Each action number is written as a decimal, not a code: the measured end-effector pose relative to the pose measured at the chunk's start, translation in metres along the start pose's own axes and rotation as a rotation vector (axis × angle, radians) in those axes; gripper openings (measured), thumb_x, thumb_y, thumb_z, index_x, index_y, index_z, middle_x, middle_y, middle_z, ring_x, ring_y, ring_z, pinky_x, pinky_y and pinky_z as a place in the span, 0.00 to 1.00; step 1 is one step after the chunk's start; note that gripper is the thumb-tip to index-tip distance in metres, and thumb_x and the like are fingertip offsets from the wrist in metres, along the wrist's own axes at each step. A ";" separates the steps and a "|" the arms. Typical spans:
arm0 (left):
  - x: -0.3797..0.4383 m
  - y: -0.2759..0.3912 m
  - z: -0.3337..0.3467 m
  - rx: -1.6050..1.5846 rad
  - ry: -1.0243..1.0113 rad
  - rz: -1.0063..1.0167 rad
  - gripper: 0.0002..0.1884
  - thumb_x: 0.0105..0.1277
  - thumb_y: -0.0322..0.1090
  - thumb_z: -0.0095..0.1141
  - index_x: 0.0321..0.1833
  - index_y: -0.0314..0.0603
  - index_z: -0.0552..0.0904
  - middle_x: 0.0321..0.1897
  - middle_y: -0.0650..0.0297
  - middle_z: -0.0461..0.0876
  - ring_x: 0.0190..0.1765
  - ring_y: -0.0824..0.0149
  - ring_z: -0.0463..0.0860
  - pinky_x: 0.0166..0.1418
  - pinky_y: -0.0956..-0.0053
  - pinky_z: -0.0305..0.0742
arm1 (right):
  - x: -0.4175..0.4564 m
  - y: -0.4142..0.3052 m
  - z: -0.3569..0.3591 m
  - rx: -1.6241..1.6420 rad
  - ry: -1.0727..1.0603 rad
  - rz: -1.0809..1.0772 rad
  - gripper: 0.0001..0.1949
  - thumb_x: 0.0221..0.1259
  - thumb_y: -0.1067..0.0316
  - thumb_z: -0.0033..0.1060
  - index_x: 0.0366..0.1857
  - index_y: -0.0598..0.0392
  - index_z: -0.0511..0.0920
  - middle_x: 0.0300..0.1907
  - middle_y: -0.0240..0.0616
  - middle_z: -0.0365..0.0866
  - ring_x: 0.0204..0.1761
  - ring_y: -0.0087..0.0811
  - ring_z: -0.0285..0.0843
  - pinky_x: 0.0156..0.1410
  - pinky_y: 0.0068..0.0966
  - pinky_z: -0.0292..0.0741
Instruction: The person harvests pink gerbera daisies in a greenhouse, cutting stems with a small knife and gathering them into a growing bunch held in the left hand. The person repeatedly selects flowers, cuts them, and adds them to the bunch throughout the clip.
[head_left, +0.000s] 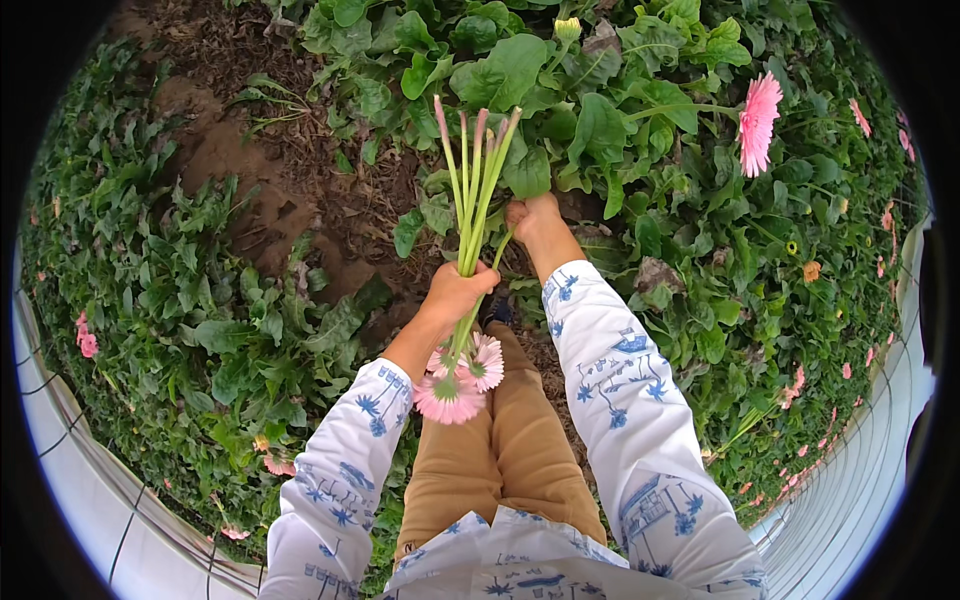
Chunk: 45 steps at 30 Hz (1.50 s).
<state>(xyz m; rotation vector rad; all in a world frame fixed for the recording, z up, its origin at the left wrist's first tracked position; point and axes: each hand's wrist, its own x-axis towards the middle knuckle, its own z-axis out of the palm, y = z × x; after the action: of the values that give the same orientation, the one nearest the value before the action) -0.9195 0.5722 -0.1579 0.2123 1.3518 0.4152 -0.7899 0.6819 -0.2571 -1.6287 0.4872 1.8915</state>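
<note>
My left hand (459, 291) is closed around a bunch of cut gerbera stems (474, 202). Their pale pinkish ends point away from me. Below that hand hang the pink gerbera heads (450, 397), facing down over my trousers. A little farther out and to the right, my right hand (534, 217) is curled low against the leaves. One bent green stem (503, 247) runs from the left hand's thumb to the right hand's fingers, which grip its end. Leaves partly cover those fingers.
Leafy gerbera plants (517, 71) grow ahead and on both sides. A large pink gerbera (759, 124) stands at right, near a yellow bud (568, 30). Bare brown soil (225, 157) lies at left. Cut flowers (793, 386) rest on foliage at right. White sheeting (97, 495) edges the beds.
</note>
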 end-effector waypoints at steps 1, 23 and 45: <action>-0.007 -0.002 -0.004 0.056 -0.050 0.025 0.10 0.61 0.35 0.61 0.26 0.42 0.75 0.17 0.72 0.69 0.19 0.77 0.66 0.24 0.78 0.62 | -0.010 0.004 0.003 0.036 -0.024 0.043 0.13 0.66 0.66 0.45 0.20 0.49 0.64 0.13 0.26 0.56 0.10 0.22 0.44 0.17 0.23 0.44; -0.126 0.030 -0.037 -0.008 -0.096 0.201 0.13 0.67 0.38 0.60 0.46 0.36 0.78 0.31 0.69 0.77 0.28 0.75 0.75 0.32 0.79 0.71 | -0.234 0.095 0.015 -0.349 -0.465 -0.177 0.13 0.71 0.64 0.51 0.46 0.62 0.80 0.26 0.30 0.77 0.22 0.18 0.69 0.27 0.17 0.69; -0.072 0.096 -0.029 -0.018 0.046 0.376 0.19 0.71 0.44 0.53 0.24 0.39 0.76 0.11 0.73 0.62 0.16 0.76 0.62 0.23 0.79 0.59 | -0.138 -0.047 0.018 -1.020 -0.396 -1.162 0.12 0.69 0.65 0.49 0.40 0.60 0.83 0.33 0.35 0.81 0.35 0.25 0.78 0.42 0.24 0.76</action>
<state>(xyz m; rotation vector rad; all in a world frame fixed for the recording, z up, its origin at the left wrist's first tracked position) -0.9756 0.6275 -0.0622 0.4475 1.3536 0.7504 -0.7624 0.7018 -0.1138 -1.3907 -1.4888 1.4000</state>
